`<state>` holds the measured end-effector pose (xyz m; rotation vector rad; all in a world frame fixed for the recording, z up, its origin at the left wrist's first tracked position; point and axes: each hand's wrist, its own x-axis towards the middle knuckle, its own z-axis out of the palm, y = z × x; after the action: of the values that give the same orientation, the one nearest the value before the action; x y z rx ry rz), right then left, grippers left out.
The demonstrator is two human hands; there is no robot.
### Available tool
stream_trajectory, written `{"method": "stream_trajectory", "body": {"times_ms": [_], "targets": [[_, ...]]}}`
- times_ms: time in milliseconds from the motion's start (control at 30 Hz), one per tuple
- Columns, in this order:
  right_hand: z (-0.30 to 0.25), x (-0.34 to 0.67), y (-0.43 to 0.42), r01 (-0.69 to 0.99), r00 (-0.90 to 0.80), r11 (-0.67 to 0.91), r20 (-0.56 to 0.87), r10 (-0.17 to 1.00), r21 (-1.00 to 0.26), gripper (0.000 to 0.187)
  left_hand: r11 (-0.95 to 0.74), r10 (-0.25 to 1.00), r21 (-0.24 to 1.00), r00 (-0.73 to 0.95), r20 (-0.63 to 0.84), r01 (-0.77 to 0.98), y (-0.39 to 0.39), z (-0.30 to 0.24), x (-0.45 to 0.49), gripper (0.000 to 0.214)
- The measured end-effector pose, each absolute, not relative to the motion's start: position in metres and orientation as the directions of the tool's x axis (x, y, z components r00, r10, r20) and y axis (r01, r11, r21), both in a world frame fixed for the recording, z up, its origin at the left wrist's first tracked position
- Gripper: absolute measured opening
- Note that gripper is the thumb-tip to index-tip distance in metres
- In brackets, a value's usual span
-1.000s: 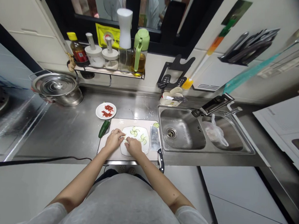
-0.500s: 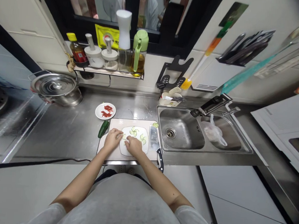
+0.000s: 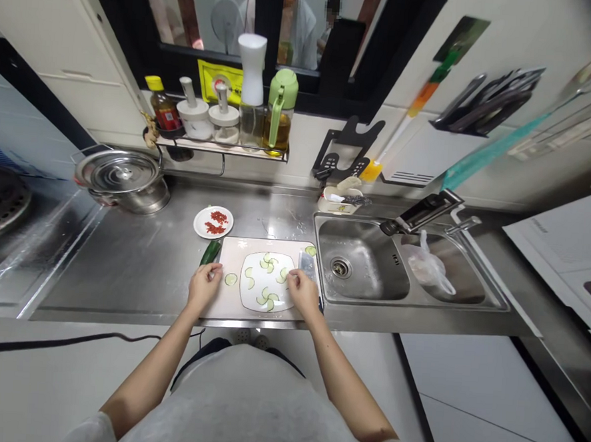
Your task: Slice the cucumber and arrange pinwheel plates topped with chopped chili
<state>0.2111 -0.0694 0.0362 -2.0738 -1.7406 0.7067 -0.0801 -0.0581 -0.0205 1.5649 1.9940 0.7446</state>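
Left hand (image 3: 204, 289) is held loosely curled over the left side of the cutting board (image 3: 225, 308), thumb and fingertips brought close; whether anything is pinched there cannot be told. Right hand (image 3: 303, 295) is curled likewise at the square plate's (image 3: 248, 300) right rim, fingertips set beside the right-hand cucumber slices (image 3: 283, 274); contact cannot be made out. Cucumber (image 3: 211, 250) is seen at the board's left edge, long axis slanted from near-left to far-right, near end partly hidden by the left hand. Single round slice (image 3: 230, 280) is laid flat between left hand and plate. On the plate, curved slices are fanned in pinwheels. Knife blade (image 3: 306, 264) is pointed away from the body, partly covered by the right hand. Lettering on the sauce bottle (image 3: 166, 116) and yellow packet (image 3: 207, 82) cannot be read.
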Motion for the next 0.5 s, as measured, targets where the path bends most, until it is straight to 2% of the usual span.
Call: {"method": "stream_trajectory", "body": {"times_ms": [167,300,400,500], "targets": [[0.036,0.219,-0.08,0.783,0.135,-0.189,-0.135,0.982,-0.593,0.033,0.188,0.982,0.53,-0.152,-0.112,0.827,-0.069,-0.02,-0.067,0.033],[0.034,0.216,-0.087,0.779,0.13,-0.186,-0.136,0.982,-0.599,0.031,0.183,0.983,0.427,-0.163,-0.083,0.885,-0.07,-0.021,-0.053,0.032],[0.033,0.212,-0.089,0.773,0.112,-0.166,-0.125,0.986,-0.612,0.031,0.16,0.987,0.437,-0.154,-0.049,0.885,-0.066,-0.021,-0.047,0.023],[0.034,0.209,-0.091,0.763,0.095,-0.142,-0.109,0.99,-0.63,0.03,0.141,0.99,0.5,-0.125,-0.066,0.854,-0.063,-0.021,-0.046,0.013]]}}
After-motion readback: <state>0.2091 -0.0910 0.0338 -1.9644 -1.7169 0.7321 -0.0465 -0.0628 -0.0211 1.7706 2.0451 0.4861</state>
